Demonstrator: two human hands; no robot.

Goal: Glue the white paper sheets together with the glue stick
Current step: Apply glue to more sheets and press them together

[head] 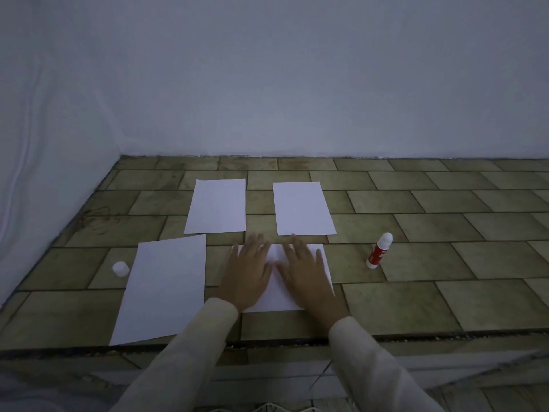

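Note:
Several white paper sheets lie on a tiled ledge. My left hand [248, 270] and my right hand [306, 270] rest flat, fingers spread, on the near middle sheet [276, 295], covering most of it. A larger sheet [165, 286] lies to the left, reaching the ledge's front edge. Two more sheets lie farther back, one on the left [218, 206] and one on the right [301, 208]. The red glue stick [379, 251] stands upright to the right of my hands, its white tip uncovered. Its white cap [121, 269] sits at the far left.
The tiled ledge [445, 263] ends in a front edge just below my sleeves, with a drop to the floor. White walls close it off at the back and on the left. Bare tiles stretch to the right of the glue stick.

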